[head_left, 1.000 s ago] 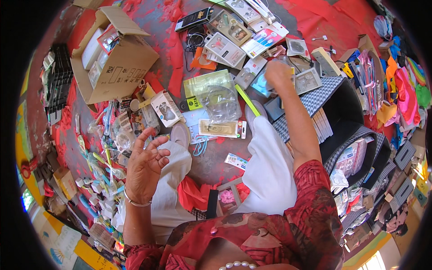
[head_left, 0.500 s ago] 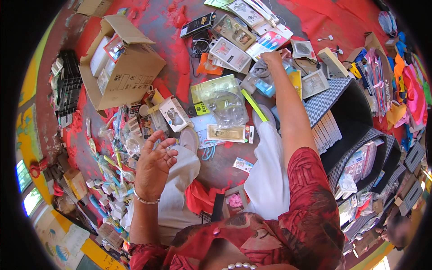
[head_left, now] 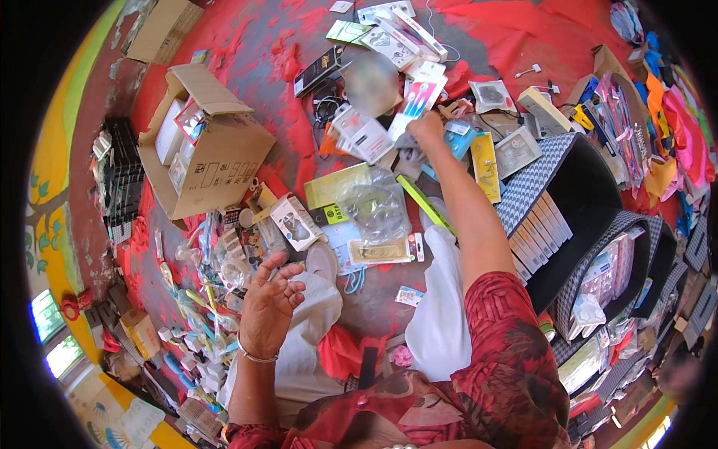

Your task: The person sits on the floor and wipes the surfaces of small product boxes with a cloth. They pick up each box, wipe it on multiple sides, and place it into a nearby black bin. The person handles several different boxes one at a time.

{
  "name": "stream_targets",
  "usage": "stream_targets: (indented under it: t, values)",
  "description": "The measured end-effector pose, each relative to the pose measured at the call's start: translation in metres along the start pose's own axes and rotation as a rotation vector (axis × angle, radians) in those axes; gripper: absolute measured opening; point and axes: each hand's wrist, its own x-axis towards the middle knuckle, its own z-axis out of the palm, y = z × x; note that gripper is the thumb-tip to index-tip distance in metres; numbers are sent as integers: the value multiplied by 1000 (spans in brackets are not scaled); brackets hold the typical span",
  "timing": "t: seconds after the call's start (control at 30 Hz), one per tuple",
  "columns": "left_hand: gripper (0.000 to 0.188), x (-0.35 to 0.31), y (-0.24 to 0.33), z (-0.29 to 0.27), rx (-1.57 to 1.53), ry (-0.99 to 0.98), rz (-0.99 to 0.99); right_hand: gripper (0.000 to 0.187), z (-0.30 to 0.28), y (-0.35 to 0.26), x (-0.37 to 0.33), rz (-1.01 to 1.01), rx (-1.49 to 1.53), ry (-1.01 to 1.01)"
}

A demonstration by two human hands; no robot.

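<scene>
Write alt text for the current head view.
A person's right hand is at a grey item, grip unclear, among small packages on a patchy red floor; the left hand is open and empty. A cardboard box stands at left, houndstooth-patterned containers at right.

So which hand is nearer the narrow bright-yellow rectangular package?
Right. The right hand is just above and left of the narrow bright-yellow rectangular package in the picture; the left hand is much farther off, toward the lower left.
</scene>
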Motion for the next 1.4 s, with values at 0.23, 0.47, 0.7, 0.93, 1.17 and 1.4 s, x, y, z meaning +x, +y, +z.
stream_targets:
  t: [0.23,0.47,0.7,0.93,1.17,1.4]
  values:
    - [43,1,-4,2,28,-64,-22,23,-3,0,-57,-378,-312,-315]
    - [38,7,-4,1,41,-4,1,24,-36,-21,-69,-457,-273,-268]
    - [51,19,-11,-7,165,136,107,39,-54,-82,-135,-671,156,-876]
    - [31,22,-16,-10,-27,158,79,41,-36,-118,-217,-839,287,-1281]
    - [25,17,0,3,-170,181,28,24,-49,-86,-43,-432,-122,-401]
    - [31,26,8,9,-191,99,-64,30,-68,-56,81,-488,-879,-28]
